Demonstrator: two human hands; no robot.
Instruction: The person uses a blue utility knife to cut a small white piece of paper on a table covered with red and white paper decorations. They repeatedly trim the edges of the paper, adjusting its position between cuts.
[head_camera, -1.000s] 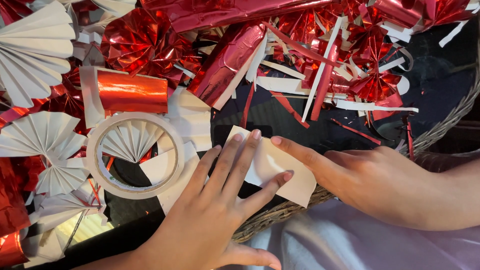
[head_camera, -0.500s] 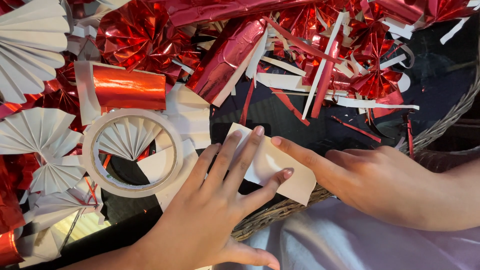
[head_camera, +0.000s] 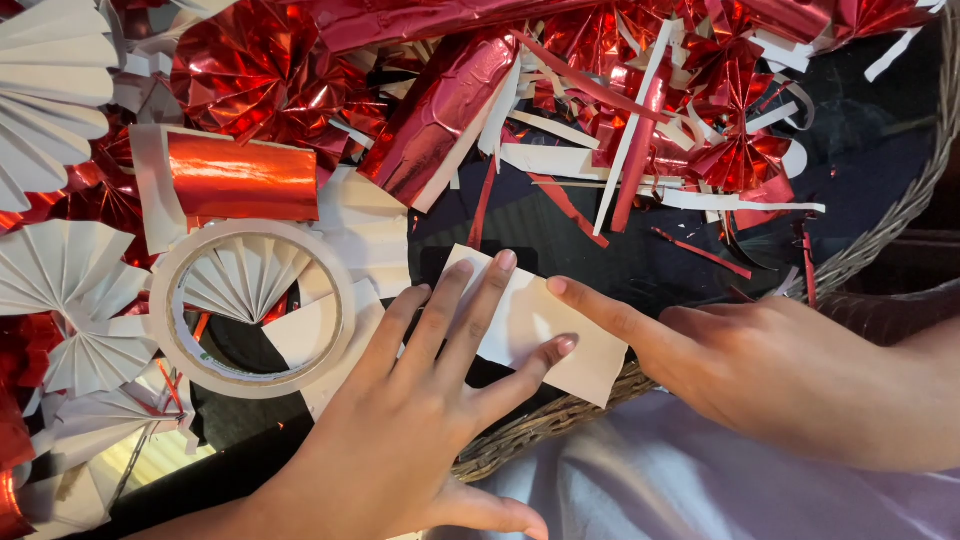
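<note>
— Hardly anything has moved since the earlier frame; both hands stay on the same paper, and only the view has shifted a little.

— And the fingers?

— Three fingers of the left hand (head_camera: 400, 440) lie flat and a little spread on the small white rectangular piece of paper (head_camera: 535, 325), pressing it down; the thumb is apart, low near the edge; the right hand (head_camera: 770, 375) has its index finger straight, with the tip on the upper edge of the paper, and the other fingers are curled in; neither hand grips anything.

— Where does the paper lie?

— On the dark cloth, with its lower corner over the woven wicker rim of the basket tray (head_camera: 900, 215); its long axis runs diagonal, from upper left down to lower right, towards the person.

— How will it handle?

— I judge it light and thin, easy to crease and to slide; best to pinch it at the free lower-right corner.

— And around it?

— Just left is a white ring of adhesive tape (head_camera: 165, 330); above that a shiny red foil roll (head_camera: 240, 180); white pleated paper fans (head_camera: 60, 290) at the far left; red foil rosettes (head_camera: 735, 160) and loose strips beyond.
</note>
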